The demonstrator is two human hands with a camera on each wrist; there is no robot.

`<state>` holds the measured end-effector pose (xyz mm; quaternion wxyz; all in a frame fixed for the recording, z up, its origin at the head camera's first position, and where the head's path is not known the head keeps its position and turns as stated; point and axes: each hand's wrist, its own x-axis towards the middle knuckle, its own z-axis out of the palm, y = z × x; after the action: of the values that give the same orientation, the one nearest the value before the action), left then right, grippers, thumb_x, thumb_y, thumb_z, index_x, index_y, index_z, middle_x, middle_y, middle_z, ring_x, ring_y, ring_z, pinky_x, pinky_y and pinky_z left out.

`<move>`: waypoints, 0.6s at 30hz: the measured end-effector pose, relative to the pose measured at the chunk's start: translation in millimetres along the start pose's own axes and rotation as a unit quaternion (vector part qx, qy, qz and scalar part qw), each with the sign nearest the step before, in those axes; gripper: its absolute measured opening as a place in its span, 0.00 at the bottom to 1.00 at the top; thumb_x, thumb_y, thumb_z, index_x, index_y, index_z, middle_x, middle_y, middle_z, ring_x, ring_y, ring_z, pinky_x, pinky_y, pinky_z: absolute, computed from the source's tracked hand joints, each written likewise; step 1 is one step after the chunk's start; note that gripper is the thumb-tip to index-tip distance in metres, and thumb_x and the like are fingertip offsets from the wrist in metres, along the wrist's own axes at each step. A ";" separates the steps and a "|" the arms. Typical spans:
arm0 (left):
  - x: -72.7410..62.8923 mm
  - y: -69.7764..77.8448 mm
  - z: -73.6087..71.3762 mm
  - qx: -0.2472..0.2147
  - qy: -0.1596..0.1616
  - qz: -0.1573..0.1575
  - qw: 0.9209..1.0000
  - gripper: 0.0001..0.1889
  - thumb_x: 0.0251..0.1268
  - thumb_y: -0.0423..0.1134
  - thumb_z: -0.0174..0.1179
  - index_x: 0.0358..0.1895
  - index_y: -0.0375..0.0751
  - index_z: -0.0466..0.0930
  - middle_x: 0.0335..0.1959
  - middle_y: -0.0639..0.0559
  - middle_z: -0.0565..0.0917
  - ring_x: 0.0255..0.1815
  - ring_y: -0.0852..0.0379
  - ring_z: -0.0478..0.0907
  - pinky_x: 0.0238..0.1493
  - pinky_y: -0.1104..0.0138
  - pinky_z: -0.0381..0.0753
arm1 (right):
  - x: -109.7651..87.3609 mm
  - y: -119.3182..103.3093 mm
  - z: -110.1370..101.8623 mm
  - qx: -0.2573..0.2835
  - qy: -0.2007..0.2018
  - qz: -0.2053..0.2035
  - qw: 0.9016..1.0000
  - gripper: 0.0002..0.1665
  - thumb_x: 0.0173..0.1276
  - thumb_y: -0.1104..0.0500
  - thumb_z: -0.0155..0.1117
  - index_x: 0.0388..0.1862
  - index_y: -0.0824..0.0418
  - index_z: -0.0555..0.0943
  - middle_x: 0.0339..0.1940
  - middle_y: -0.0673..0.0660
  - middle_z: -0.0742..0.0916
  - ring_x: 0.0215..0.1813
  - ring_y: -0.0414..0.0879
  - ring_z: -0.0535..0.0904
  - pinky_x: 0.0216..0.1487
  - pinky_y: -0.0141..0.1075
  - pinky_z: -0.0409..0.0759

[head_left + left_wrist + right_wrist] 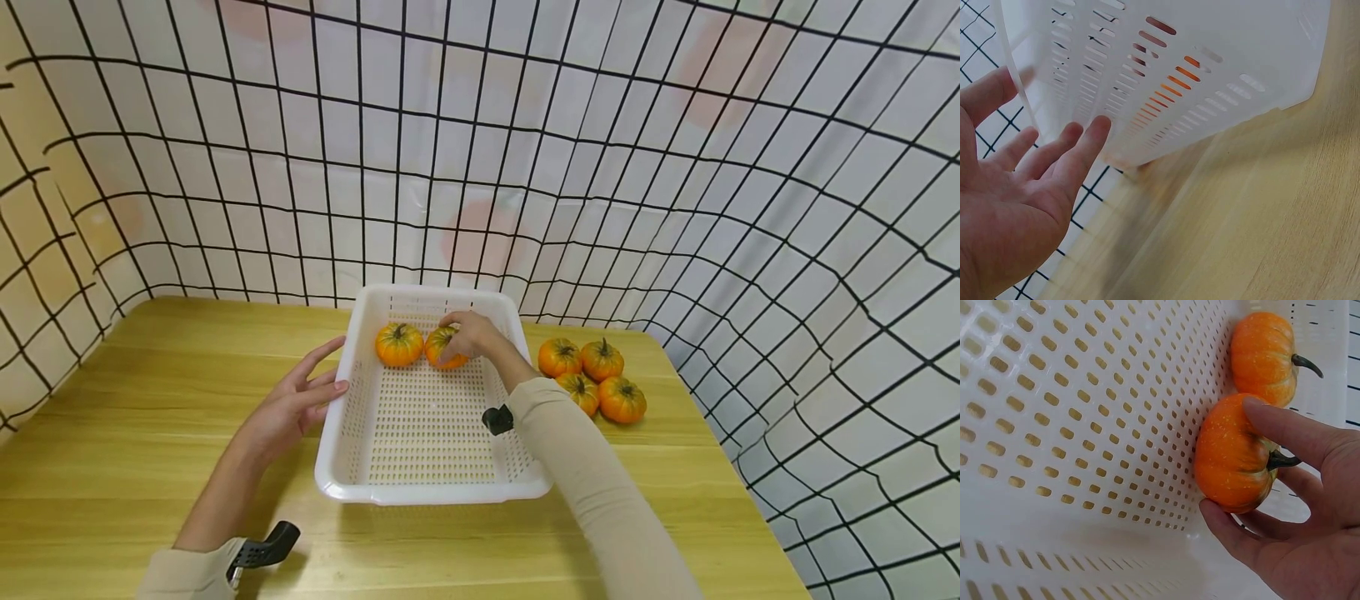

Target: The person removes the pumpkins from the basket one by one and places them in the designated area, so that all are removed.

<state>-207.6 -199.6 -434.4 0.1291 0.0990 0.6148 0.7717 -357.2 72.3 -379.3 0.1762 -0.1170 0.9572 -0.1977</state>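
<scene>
A white plastic basket with slotted walls stands on the table. My left hand holds its left side, with the thumb over the rim and the other fingers along the outer wall. Inside, two small orange pumpkins sit side by side at the far end. My right hand grips the right-hand pumpkin, thumb on one side and fingers on the other; its dark stem points toward the palm. The other pumpkin is just left of it, untouched.
Several more pumpkins are clustered on the wooden table to the right of the basket, beside my right forearm. A black wire grid with pale sheeting behind it rises along the back and both sides.
</scene>
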 end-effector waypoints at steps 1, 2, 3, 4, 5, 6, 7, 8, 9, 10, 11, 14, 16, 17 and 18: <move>0.0 -0.4 -0.1 0.000 0.000 0.001 1.000 0.38 0.77 0.36 0.55 0.82 0.57 0.46 0.71 0.48 0.73 0.58 0.48 0.85 0.54 0.54 0.87 | 0.2 0.2 0.2 -0.001 0.000 0.000 1.000 0.43 0.57 0.53 0.80 0.72 0.50 0.74 0.77 0.59 0.70 0.73 0.58 0.69 0.68 0.48 0.77; 0.0 -0.7 -0.2 -0.001 0.000 0.001 1.000 0.38 0.77 0.35 0.55 0.82 0.57 0.46 0.71 0.48 0.74 0.58 0.48 0.85 0.54 0.54 0.86 | 0.4 0.3 0.3 -0.002 0.001 0.000 1.000 0.43 0.57 0.53 0.80 0.72 0.50 0.74 0.77 0.59 0.70 0.74 0.58 0.69 0.68 0.48 0.77; 0.1 -1.0 -0.3 -0.002 0.000 0.002 1.000 0.38 0.77 0.35 0.55 0.82 0.57 0.46 0.71 0.48 0.74 0.58 0.48 0.85 0.54 0.54 0.86 | 0.5 0.5 0.4 -0.003 0.001 0.000 1.000 0.43 0.57 0.53 0.80 0.72 0.50 0.74 0.77 0.59 0.70 0.74 0.58 0.68 0.67 0.48 0.78; 0.3 -0.9 -0.6 -0.004 0.000 0.003 1.000 0.38 0.77 0.35 0.55 0.82 0.57 0.46 0.71 0.48 0.74 0.58 0.48 0.85 0.54 0.55 0.86 | 0.7 0.5 0.1 -0.003 0.003 -0.001 1.000 0.43 0.57 0.53 0.80 0.72 0.50 0.74 0.77 0.59 0.70 0.74 0.58 0.68 0.67 0.47 0.78; 0.5 -0.7 -0.7 -0.005 0.000 0.004 1.000 0.38 0.77 0.35 0.55 0.82 0.56 0.47 0.71 0.48 0.74 0.58 0.48 0.85 0.54 0.55 0.86 | 0.9 0.5 -0.2 -0.003 0.004 -0.001 1.000 0.42 0.57 0.53 0.80 0.72 0.50 0.75 0.77 0.59 0.70 0.74 0.59 0.68 0.67 0.47 0.78; 0.7 -0.6 -0.9 -0.006 0.000 0.005 1.000 0.38 0.77 0.35 0.55 0.82 0.56 0.47 0.71 0.48 0.74 0.58 0.48 0.85 0.55 0.55 0.86 | 0.9 0.5 -0.5 -0.003 0.004 -0.001 1.000 0.42 0.57 0.53 0.80 0.71 0.50 0.75 0.78 0.59 0.70 0.74 0.59 0.68 0.66 0.47 0.78; 0.7 -0.5 -1.1 -0.007 -0.001 0.005 1.000 0.38 0.77 0.34 0.55 0.82 0.56 0.47 0.71 0.49 0.74 0.58 0.48 0.85 0.54 0.55 0.86 | 0.9 0.5 -0.7 -0.003 0.004 -0.001 1.000 0.42 0.57 0.53 0.80 0.71 0.50 0.75 0.78 0.59 0.70 0.74 0.59 0.68 0.66 0.47 0.79; 0.8 -0.4 -1.3 -0.008 -0.001 0.006 1.000 0.38 0.77 0.34 0.55 0.82 0.56 0.46 0.71 0.49 0.74 0.58 0.48 0.85 0.54 0.56 0.86 | 0.9 0.4 -0.8 -0.001 0.004 -0.001 1.000 0.42 0.57 0.53 0.80 0.71 0.50 0.75 0.78 0.59 0.70 0.74 0.59 0.67 0.66 0.48 0.79; 0.8 -0.3 -1.4 -0.008 -0.002 0.006 1.000 0.38 0.77 0.34 0.55 0.82 0.56 0.46 0.71 0.49 0.74 0.58 0.48 0.85 0.54 0.56 0.86 | 1.1 0.5 -0.9 0.000 0.004 -0.001 1.000 0.42 0.57 0.53 0.80 0.71 0.50 0.75 0.78 0.59 0.70 0.74 0.60 0.67 0.66 0.48 0.79; 0.8 -0.3 -1.5 -0.007 -0.003 0.006 1.000 0.38 0.77 0.34 0.54 0.82 0.56 0.46 0.70 0.49 0.74 0.58 0.48 0.85 0.54 0.55 0.86 | 1.1 0.5 -1.0 0.000 0.004 -0.001 1.000 0.42 0.57 0.53 0.80 0.71 0.49 0.75 0.77 0.59 0.70 0.74 0.60 0.67 0.66 0.48 0.79; 0.8 -0.4 -1.6 -0.006 -0.003 0.006 1.000 0.38 0.77 0.35 0.54 0.82 0.56 0.46 0.70 0.49 0.74 0.58 0.48 0.85 0.54 0.55 0.86 | 1.2 0.6 -1.0 0.001 0.004 -0.001 1.000 0.42 0.57 0.53 0.80 0.71 0.49 0.75 0.77 0.59 0.70 0.74 0.60 0.67 0.66 0.48 0.78; 0.6 -0.4 -1.6 -0.005 -0.005 0.006 1.000 0.38 0.77 0.35 0.54 0.82 0.56 0.46 0.70 0.49 0.74 0.58 0.48 0.85 0.54 0.55 0.86 | 1.1 0.8 -0.9 0.003 0.006 -0.001 1.000 0.42 0.57 0.53 0.80 0.71 0.49 0.76 0.77 0.59 0.71 0.74 0.60 0.67 0.67 0.48 0.78; 0.5 -0.2 -1.4 -0.008 -0.006 0.006 1.000 0.38 0.77 0.35 0.54 0.82 0.56 0.46 0.70 0.49 0.74 0.58 0.48 0.85 0.54 0.55 0.86 | 0.8 1.1 -0.7 0.005 0.006 0.000 1.000 0.42 0.57 0.53 0.80 0.71 0.49 0.76 0.77 0.59 0.71 0.74 0.59 0.68 0.67 0.48 0.78; 0.3 -0.1 -1.4 -0.009 -0.007 0.005 1.000 0.38 0.77 0.34 0.54 0.82 0.56 0.46 0.70 0.49 0.75 0.58 0.48 0.85 0.54 0.55 0.87 | 0.4 1.2 -0.7 0.007 0.006 0.000 1.000 0.42 0.57 0.53 0.80 0.71 0.49 0.76 0.77 0.59 0.71 0.74 0.59 0.68 0.67 0.48 0.78; 0.3 0.0 -1.2 -0.011 -0.008 0.005 1.000 0.38 0.77 0.34 0.54 0.82 0.56 0.46 0.70 0.49 0.75 0.58 0.48 0.85 0.54 0.55 0.87 | 0.0 1.3 -0.6 0.007 0.007 -0.001 1.000 0.41 0.57 0.53 0.80 0.71 0.49 0.76 0.77 0.59 0.71 0.74 0.59 0.68 0.68 0.48 0.77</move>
<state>-208.2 -200.7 -434.7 0.1312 0.1062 0.6048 0.7783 -357.6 73.7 -379.4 0.1706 -0.1154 0.9568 -0.2052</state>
